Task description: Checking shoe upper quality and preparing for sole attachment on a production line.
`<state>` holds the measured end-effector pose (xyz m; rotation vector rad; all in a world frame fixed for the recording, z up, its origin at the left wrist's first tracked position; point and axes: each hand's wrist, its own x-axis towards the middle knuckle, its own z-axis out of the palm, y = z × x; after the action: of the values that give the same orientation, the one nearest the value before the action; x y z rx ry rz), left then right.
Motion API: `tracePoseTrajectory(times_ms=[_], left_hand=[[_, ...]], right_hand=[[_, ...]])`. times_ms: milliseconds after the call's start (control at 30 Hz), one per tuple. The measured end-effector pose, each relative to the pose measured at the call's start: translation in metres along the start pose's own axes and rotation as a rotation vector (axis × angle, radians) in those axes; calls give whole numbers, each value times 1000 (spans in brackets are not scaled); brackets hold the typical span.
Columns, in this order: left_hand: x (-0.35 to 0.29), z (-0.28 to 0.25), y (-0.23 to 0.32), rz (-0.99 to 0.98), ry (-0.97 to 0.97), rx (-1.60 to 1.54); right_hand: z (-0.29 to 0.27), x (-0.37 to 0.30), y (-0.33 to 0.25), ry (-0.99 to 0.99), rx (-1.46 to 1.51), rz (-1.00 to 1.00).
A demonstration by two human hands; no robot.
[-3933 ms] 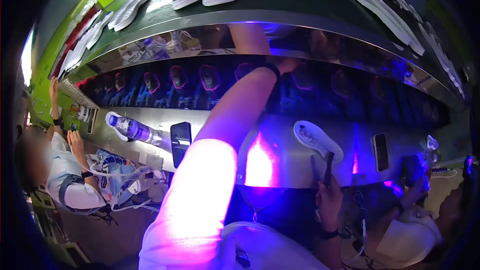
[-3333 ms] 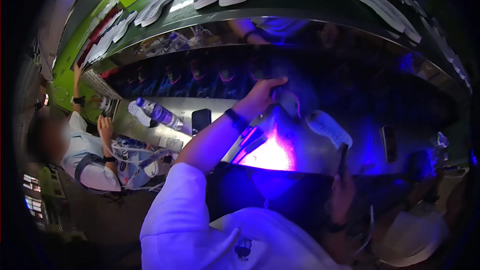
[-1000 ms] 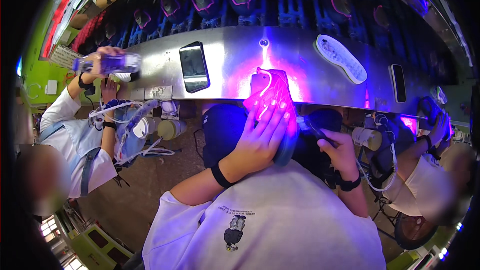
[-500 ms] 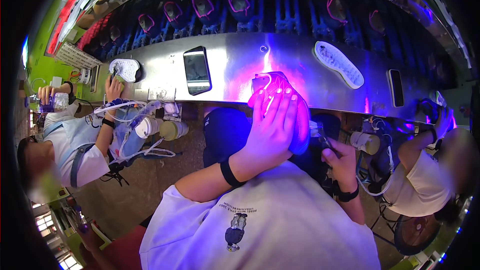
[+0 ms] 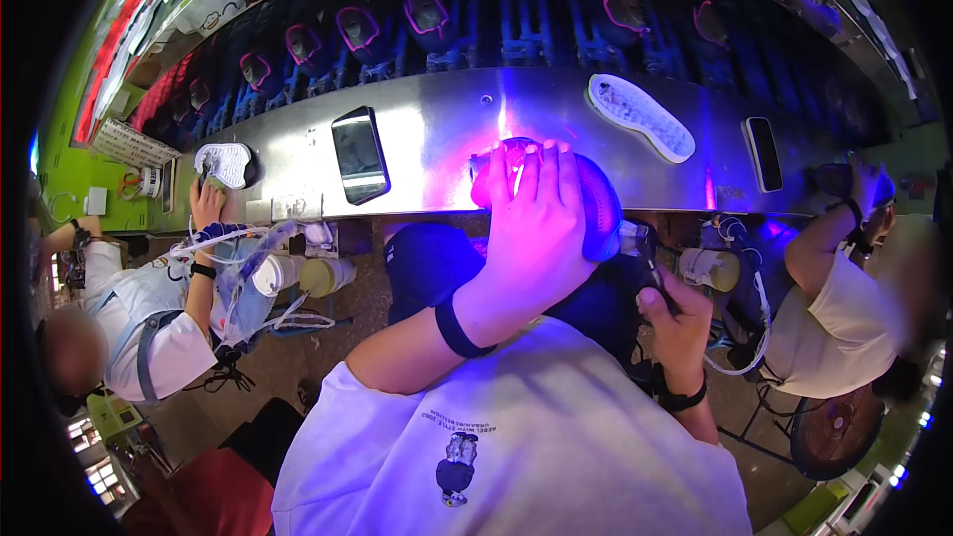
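My left hand (image 5: pixel 533 228) lies over a dark blue shoe (image 5: pixel 598 206) at the near edge of the steel bench (image 5: pixel 437 139), fingers wrapped on its upper, all lit by pink-violet light. My right hand (image 5: pixel 672 310) is just right of the shoe, below the bench edge, closed around a thin dark tool (image 5: pixel 648 260) whose tip points at the shoe's side. A white sole (image 5: pixel 639 116) lies on the bench beyond the shoe.
A dark phone (image 5: pixel 357 155) lies on the bench at left, another (image 5: pixel 762 139) at right. Behind runs a row of blue shoes (image 5: pixel 427 20) with pink collars. A person at left (image 5: pixel 149 318) handles a white sole (image 5: pixel 224 161); another person (image 5: pixel 844 278) sits at right.
Earlier my left arm reached far to the shoe row and drew a shoe back to the bench edge. Over the last second my left hand has settled higher on it; the left person put a bottle down.
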<state>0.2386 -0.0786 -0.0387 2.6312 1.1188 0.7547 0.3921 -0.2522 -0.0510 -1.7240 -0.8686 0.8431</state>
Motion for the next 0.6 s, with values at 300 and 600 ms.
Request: tracePoseTrajectory(times_ms=[300, 600], left_hand=[[31, 10, -7, -39, -37, -74], [60, 3, -44, -13, -95, -222]], right_hand=[[-19, 38, -52, 14, -378, -224], [-14, 95, -63, 12, -547, -499]])
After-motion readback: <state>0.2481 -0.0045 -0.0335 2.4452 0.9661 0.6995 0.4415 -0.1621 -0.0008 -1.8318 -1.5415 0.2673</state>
